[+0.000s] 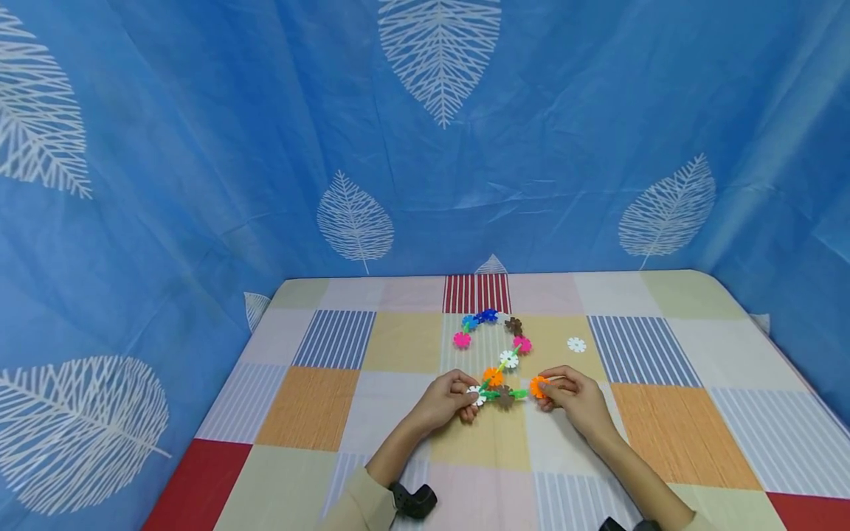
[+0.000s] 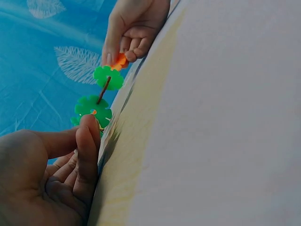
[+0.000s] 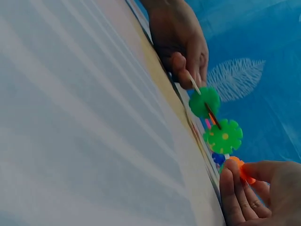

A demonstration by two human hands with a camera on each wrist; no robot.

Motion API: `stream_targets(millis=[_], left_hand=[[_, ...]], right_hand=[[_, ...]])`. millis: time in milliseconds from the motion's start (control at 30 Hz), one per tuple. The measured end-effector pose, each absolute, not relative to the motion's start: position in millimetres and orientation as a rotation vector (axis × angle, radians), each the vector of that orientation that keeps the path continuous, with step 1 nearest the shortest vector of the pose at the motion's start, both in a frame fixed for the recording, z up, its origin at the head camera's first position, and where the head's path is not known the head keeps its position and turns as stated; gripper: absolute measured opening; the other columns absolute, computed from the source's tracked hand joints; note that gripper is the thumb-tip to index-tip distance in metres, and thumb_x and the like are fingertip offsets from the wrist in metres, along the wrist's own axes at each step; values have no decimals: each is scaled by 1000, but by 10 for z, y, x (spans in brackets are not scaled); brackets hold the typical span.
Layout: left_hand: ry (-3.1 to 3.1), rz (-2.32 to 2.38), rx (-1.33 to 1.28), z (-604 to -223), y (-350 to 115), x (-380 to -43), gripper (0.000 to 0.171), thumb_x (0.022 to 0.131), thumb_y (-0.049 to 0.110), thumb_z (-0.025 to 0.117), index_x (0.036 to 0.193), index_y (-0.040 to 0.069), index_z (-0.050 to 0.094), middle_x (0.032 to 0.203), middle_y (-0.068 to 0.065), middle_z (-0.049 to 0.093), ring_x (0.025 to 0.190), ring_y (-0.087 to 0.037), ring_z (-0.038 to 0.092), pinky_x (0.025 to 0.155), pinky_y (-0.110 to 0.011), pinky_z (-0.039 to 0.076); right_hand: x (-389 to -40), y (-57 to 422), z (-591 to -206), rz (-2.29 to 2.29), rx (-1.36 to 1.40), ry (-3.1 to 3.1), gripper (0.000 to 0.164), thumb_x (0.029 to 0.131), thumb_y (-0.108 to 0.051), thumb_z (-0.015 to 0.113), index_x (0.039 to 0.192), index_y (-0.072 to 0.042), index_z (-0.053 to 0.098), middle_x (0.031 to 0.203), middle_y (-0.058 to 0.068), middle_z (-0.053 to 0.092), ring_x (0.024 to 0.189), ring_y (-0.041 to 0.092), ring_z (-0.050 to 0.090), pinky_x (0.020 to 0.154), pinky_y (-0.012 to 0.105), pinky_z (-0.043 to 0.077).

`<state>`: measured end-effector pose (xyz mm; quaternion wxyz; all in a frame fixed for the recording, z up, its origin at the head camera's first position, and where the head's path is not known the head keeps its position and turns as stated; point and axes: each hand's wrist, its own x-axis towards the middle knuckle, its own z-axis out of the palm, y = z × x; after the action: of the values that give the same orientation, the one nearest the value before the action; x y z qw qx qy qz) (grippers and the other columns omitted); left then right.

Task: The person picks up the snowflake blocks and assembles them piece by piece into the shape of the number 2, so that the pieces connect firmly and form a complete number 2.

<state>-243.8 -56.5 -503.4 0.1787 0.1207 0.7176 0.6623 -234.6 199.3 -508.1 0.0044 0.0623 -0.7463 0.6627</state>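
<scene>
A chain of interlocking snowflake discs lies on the table, curving from a pink disc [image 1: 462,339] through blue, brown and white ones toward me. My left hand [image 1: 441,400] pinches a white disc [image 1: 475,396] at the chain's near left corner. To its right come a brown disc [image 1: 505,398] and a green disc [image 3: 225,136], seen edge-on in the head view. An orange disc [image 1: 538,387] sits between the thumb and fingers of my right hand [image 1: 583,404], right beside that green disc. Fingertips partly hide the orange disc in the right wrist view.
One loose white disc [image 1: 577,344] lies on the patchwork tablecloth [image 1: 398,339], beyond my right hand. Blue curtains [image 1: 531,147] with white leaf prints stand behind the table and along both sides.
</scene>
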Motion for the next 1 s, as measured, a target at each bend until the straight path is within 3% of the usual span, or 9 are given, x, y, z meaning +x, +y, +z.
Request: stream_targets(millis=[233, 433, 1000], left_hand=[[2022, 1884, 337, -4812, -560, -2335, 17, 90, -5, 53, 105, -14, 49, 67, -16, 61, 51, -13, 55, 51, -23, 49], [2026, 1892, 333, -4717, -560, -2293, 18, 90, -4, 53, 105, -14, 49, 67, -15, 61, 51, -13, 55, 51, -22, 49], [2096, 1816, 295, -4929, -541, -2387, 16, 89, -5, 54, 104, -10, 51, 67, -11, 60, 50, -12, 55, 48, -22, 49]], right_hand=[[-2297, 1906, -5044, 2158, 43, -2365, 26, 86, -5, 63, 106, 8, 55, 73, 20, 65, 56, 25, 64, 55, 36, 54], [-2289, 1896, -5048, 2202, 48, -2390, 29, 85, -6, 64, 107, 9, 54, 73, 19, 65, 57, 26, 64, 56, 37, 54], [-2246, 1825, -5007, 2274, 69, -2390, 25, 87, 3, 58, 105, 16, 46, 75, 23, 64, 60, 25, 66, 59, 35, 54]])
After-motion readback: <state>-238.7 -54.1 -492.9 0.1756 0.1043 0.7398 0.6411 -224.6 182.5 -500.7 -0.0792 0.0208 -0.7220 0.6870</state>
